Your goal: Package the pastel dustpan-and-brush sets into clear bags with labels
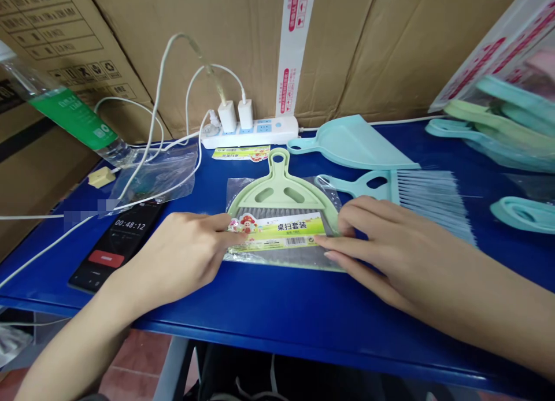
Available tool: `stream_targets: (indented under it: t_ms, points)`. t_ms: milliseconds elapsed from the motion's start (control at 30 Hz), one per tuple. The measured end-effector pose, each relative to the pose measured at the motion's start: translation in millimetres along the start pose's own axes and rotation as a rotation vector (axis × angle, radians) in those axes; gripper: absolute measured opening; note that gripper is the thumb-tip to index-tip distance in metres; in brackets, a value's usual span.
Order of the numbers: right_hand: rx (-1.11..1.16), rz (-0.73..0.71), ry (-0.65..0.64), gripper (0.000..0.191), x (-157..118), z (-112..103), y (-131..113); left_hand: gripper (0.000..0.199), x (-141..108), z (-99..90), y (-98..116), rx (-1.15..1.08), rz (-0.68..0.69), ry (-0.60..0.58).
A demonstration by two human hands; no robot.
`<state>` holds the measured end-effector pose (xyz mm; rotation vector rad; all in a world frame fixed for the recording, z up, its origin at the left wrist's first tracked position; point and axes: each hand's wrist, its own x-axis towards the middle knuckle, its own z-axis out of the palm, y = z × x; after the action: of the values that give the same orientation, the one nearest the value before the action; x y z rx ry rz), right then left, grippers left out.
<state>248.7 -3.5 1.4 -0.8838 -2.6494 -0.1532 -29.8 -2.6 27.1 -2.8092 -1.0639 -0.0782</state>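
Observation:
A light green dustpan [280, 187] with a grey-bristled brush [273, 211] nested in it lies on the blue table, handle pointing away from me. Clear plastic bag film [277, 259] surrounds its wide part. Across its front is a yellow-green printed label card [281, 230]. My left hand [186, 251] is closed at the card's left end, index finger and thumb pressed there. My right hand [377, 245] has its fingers bent round the right end, one fingertip on the card's lower corner. Whether the card is inside the bag, I cannot tell.
Behind lie a light blue dustpan [355, 140], a blue brush [425, 196] and another label card [240, 153]. A power strip [255, 132] with cables stands by the cardboard. Left are a phone [115, 245] and a bottle [71, 115]; right, more bagged sets [498, 123].

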Motion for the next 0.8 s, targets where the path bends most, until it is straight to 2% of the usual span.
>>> stream_targets:
  t_ms: [133, 467, 800]
  points:
    - [-0.009, 0.019, 0.000, 0.037, 0, -2, 3, 0.047, -1, 1.0, -2, 0.005, 0.001, 0.006]
    - [0.060, 0.015, -0.104, 0.039, -7, -7, 12, 0.049, -5, -0.2, -4, 0.031, -0.040, -0.035]
    - [0.089, 0.022, -0.117, 0.036, -4, -5, 12, 0.046, -6, 0.4, -5, 0.039, -0.138, -0.018]
